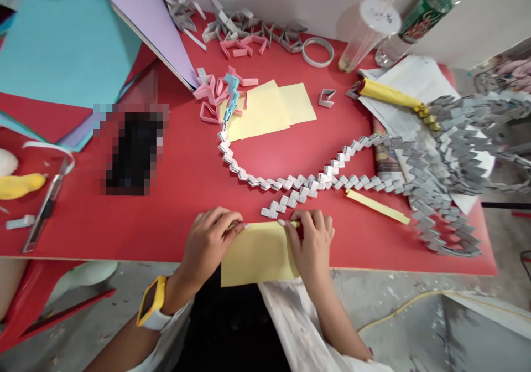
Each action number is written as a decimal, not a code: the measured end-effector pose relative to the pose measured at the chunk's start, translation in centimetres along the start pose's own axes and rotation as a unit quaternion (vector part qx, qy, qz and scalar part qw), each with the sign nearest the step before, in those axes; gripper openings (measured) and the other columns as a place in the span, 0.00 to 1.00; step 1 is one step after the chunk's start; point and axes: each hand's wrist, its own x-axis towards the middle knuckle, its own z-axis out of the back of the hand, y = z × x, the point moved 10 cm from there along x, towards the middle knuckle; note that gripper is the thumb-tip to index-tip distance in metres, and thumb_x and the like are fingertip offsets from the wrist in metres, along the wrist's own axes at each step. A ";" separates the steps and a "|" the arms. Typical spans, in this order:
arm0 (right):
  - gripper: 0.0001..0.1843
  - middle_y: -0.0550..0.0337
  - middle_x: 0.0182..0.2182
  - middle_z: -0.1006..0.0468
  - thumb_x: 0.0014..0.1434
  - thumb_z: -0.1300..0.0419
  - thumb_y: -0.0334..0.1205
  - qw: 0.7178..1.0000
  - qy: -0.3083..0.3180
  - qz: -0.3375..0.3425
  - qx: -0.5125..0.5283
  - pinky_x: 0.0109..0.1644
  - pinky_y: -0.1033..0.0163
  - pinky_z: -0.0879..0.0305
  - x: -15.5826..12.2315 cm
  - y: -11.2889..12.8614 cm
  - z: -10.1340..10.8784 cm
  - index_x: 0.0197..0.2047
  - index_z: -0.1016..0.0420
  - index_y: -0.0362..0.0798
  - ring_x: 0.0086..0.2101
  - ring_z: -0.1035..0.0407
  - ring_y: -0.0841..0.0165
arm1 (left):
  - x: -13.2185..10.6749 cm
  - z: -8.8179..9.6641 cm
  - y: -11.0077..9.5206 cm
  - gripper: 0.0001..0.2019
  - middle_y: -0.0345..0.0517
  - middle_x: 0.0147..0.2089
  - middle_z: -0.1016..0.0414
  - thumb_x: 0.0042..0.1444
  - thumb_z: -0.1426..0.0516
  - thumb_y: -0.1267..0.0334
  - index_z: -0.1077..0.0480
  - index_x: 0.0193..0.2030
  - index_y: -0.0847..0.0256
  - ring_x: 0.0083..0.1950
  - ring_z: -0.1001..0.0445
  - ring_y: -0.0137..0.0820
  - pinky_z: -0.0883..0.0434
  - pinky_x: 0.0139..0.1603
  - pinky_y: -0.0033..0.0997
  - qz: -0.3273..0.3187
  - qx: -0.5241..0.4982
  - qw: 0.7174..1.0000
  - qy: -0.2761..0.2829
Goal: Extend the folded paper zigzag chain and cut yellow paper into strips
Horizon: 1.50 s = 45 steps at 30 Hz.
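At the table's front edge, my left hand (213, 242) and my right hand (313, 244) pinch the far corners of a yellow paper sheet (259, 256). Its far edge seems to have a narrow fold under my fingertips; its near edge hangs past the table. Just beyond lies a zigzag chain of folded grey paper (265, 184), with a light blue section (232, 98) at one end. To the right of my right hand is a folded yellow strip (377, 207). More yellow sheets (259, 109) lie farther back, beside pink folded pieces (210, 112).
Grey folded pieces (232, 26), a tape roll (317, 52), a plastic cup (369, 34) and a bottle (418, 26) line the back wall. Coiled paper chain (452, 150) fills the right end. A blurred dark object (135, 153), a cutter (47, 211) and coloured sheets (66, 40) lie left.
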 end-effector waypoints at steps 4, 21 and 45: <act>0.08 0.57 0.34 0.30 0.63 0.45 0.45 1.000 -0.001 0.001 0.007 0.38 0.59 0.50 0.1 0.0 0.0 0.36 0.29 0.50 0.36 0.43 0.62 | 0.1 0.0 0.4 0.08 0.41 0.32 0.27 0.61 0.43 0.58 0.29 0.34 0.59 0.34 0.29 0.29 0.36 0.38 0.29 0.019 -0.029 0.999 0.002; 0.18 0.54 0.34 0.34 0.63 0.49 0.54 0.988 -0.151 -0.004 -0.021 0.38 0.56 0.41 -0.8 -2.2 2.5 0.35 0.29 0.49 0.35 0.42 0.61 | 0.2 -0.1 2.0 0.09 0.47 0.40 0.29 0.61 0.45 0.56 0.28 0.40 0.58 0.44 0.33 0.37 0.36 0.44 0.37 0.000 0.001 1.000 0.008; 0.33 0.59 0.70 0.60 0.68 0.55 0.48 0.951 0.168 0.227 -0.123 0.69 0.42 0.56 -6.0 4.4 -3.2 0.72 0.60 0.52 0.69 0.62 0.59 | -8.7 -1.0 -4.9 0.25 0.49 0.59 0.27 0.62 0.53 0.74 0.41 0.66 0.61 0.60 0.29 0.34 0.31 0.59 0.38 -0.342 0.109 0.933 -0.026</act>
